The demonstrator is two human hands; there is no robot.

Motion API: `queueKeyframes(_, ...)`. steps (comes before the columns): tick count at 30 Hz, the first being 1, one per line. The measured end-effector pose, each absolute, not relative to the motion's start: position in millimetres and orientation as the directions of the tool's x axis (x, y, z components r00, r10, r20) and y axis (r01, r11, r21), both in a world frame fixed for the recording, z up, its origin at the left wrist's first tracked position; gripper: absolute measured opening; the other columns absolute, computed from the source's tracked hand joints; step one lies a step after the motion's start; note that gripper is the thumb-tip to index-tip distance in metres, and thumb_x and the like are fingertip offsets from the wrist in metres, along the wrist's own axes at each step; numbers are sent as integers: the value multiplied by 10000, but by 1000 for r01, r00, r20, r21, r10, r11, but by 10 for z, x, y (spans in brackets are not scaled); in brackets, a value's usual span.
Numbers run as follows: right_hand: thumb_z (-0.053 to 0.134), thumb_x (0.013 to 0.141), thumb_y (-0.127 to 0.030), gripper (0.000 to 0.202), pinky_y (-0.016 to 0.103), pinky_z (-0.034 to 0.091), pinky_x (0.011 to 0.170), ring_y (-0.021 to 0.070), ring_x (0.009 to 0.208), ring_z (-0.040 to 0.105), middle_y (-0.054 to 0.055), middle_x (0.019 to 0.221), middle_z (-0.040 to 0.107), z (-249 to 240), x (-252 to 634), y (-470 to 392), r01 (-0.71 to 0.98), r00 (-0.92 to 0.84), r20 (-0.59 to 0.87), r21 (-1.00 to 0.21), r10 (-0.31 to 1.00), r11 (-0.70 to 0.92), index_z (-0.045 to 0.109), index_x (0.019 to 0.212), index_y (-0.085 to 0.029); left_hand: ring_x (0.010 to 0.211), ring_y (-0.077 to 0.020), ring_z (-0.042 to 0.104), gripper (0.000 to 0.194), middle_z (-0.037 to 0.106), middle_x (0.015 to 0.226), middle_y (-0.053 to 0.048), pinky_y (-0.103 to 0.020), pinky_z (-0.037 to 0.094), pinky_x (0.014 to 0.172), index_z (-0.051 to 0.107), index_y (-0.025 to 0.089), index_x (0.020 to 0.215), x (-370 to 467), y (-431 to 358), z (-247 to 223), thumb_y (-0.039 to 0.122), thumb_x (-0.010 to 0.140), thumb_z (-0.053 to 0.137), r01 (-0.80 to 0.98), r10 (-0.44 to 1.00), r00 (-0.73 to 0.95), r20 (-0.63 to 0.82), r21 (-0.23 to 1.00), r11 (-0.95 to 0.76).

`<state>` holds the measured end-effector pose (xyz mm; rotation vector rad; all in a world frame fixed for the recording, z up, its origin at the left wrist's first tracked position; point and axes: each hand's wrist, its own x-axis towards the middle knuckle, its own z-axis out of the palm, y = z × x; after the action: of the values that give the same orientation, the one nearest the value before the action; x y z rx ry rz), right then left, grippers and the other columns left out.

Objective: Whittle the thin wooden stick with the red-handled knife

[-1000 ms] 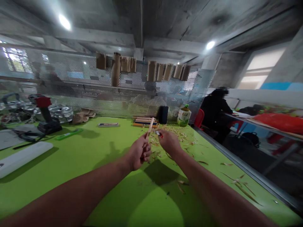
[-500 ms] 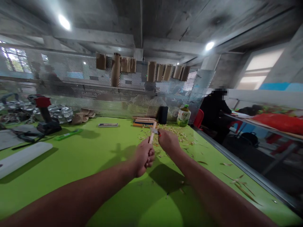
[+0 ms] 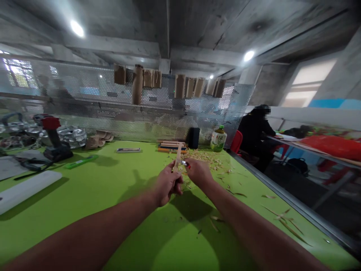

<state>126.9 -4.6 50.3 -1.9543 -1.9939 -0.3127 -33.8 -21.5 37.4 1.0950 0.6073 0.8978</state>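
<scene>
At frame centre, the left hand [image 3: 166, 183] clamped a stick [image 3: 178, 156] upright so the right hand [image 3: 197, 172], fingers closed on a knife [image 3: 185, 163], could meet it.

The left hand [image 3: 166, 183] sits a little higher in the middle of the frame than half a second ago, its fingers looser around the wooden stick [image 3: 178, 157], which now stands nearly upright instead of leaning right. The right hand [image 3: 197, 172] is lower and slightly further left, its small red-tipped blade [image 3: 185, 163] now against the stick's lower part.
</scene>
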Motion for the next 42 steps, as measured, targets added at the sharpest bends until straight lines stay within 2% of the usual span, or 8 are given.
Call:
queueKeyframes(5,424,896,-254,234,239,304,619,162,752,603,59,855,701,496,1122,-73,997,-69,388,9,919,71,653,918,-208,340,-13,273,215,449,625,92,-135,198,326,467,228,972,-358,-218,385,230,781,568,-394,839,544,26,890,228)
queueKeyframes(15,386,921,-261,292,249,350,683,181,839,621,81,918,703,527,1373,50,998,57,461,6,886,-68,668,973,-205,354,-29,216,403,363,569,102,-157,131,332,456,230,1197,-359,-398,477,156,802,496,-364,782,620,-63,859,359)
queueKeyframes(21,373,917,-268,352,257,381,677,211,873,645,124,974,700,582,1885,194,932,362,392,-173,846,-318,684,1061,-187,370,-39,260,569,413,584,96,-170,188,345,358,275,1370,-355,-637,458,239,834,546,-238,626,779,-43,902,359)
queueKeyframes(24,386,903,-243,356,265,388,678,222,886,645,126,997,701,585,2022,211,913,402,380,-234,833,-333,675,1107,-198,386,-48,287,448,436,606,83,-183,218,353,426,234,1290,-335,-537,414,312,859,520,-251,701,712,-37,919,303)
queueKeyframes(28,411,907,-273,361,252,387,682,208,887,642,93,1023,707,549,1833,185,931,337,405,-280,850,-236,643,1180,-229,404,-74,353,235,425,574,63,-204,295,377,523,170,1023,-352,-225,343,333,894,413,-213,835,540,-105,943,256)
queueKeyframes(31,435,895,-274,350,238,381,693,195,880,638,65,1025,712,505,1568,128,963,193,429,-255,882,-87,652,1168,-248,439,-80,425,163,468,610,51,-199,343,413,516,182,1002,-381,-97,346,260,883,437,-225,878,473,-69,955,196)
queueKeyframes(34,437,887,-270,332,235,368,676,187,842,636,47,956,719,473,1348,56,982,72,417,-189,906,9,658,1134,-263,421,-54,367,158,463,647,58,-171,263,383,515,195,1026,-397,-99,404,234,883,460,-253,893,450,-34,953,164)
queueKeyframes(42,402,918,-260,247,239,323,605,159,739,623,46,859,707,490,1119,-79,1000,-8,331,-18,944,15,646,947,-239,445,-50,373,104,479,668,37,-159,282,394,520,177,886,-362,-131,437,247,881,443,-174,905,426,-6,981,89)
